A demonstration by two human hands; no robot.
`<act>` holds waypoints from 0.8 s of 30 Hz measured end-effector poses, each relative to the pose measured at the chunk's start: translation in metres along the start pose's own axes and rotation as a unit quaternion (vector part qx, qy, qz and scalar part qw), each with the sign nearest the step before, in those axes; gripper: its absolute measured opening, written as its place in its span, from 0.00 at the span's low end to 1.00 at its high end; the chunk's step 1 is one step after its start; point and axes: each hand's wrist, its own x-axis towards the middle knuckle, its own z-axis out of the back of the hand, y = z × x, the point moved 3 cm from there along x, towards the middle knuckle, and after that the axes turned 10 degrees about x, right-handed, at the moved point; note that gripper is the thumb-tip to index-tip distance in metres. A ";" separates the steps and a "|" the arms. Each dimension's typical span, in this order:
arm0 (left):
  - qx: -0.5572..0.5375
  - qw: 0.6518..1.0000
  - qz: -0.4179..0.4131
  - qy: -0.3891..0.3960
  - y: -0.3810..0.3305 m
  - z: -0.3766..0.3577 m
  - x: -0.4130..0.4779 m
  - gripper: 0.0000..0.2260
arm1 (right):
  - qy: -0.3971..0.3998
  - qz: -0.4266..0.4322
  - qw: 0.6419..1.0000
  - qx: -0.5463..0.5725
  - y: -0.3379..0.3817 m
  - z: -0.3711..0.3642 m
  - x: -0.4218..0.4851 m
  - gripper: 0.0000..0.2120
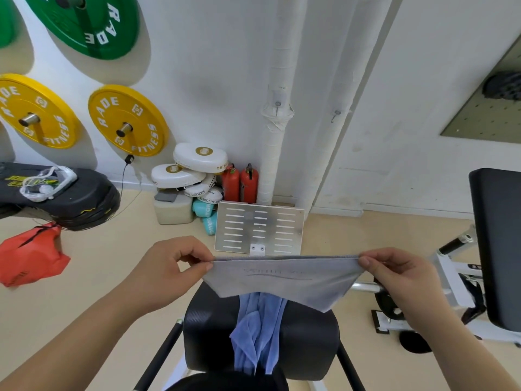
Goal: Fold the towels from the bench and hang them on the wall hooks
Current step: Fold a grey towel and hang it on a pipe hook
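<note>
Overhead, plates read "RADE FITNESS".
We pinch the grey towel taut, left hand and right hand closed on its top corners.

Wall-mounted yellow weight plates, green plate; floor: two red extinguishers, white boxing pads, red bag.
</note>
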 end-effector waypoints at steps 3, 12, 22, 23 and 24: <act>0.012 1.000 -0.007 0.009 0.003 -0.004 -0.002 0.16 | -0.008 0.018 0.999 -0.032 -0.001 -0.003 -0.003 0.11; 0.164 0.981 -0.067 0.075 0.030 -0.011 0.049 0.08 | 0.137 0.067 0.927 -0.344 -0.017 -0.030 0.034 0.08; 0.194 0.977 -0.083 -0.021 0.037 0.017 0.055 0.01 | 0.060 0.263 0.894 -0.358 -0.007 -0.046 0.036 0.06; 0.196 0.976 -0.088 -0.023 0.040 0.015 0.049 0.01 | 0.055 0.261 0.892 -0.364 -0.010 -0.047 0.029 0.05; 0.194 0.976 -0.091 -0.020 0.044 0.011 0.042 0.02 | 0.059 0.252 0.892 -0.370 -0.018 -0.049 0.021 0.05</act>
